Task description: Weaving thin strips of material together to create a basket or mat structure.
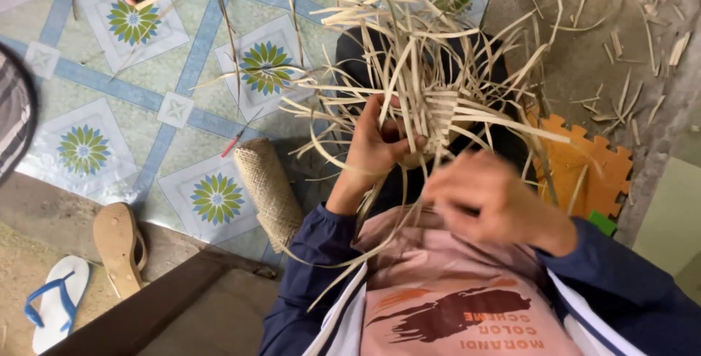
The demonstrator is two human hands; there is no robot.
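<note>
Many strips: I see a tangle of pale flat weaving strips [438,56] fanning out above my lap, their loose ends splayed so each one stays free to pick.
Woven start: a small plaited patch [442,119] sits at the middle of the tangle, just right of my left hand, held up close to the camera.
Left hand: my left hand [380,140] is curled shut around the base of the woven piece, thumb across the strips, which pins the crossings in place.
Right hand: my right hand [485,199] is blurred, fingers bent and partly closed below the work; I cannot tell whether it pinches a strip.
Floor: a finished woven roll [269,192] lies on the patterned floor mat [131,71], near my left elbow, within reach.
Beside: an orange foam tile [591,173] lies to my right, and sandals [120,246] rest at the mat's edge.
</note>
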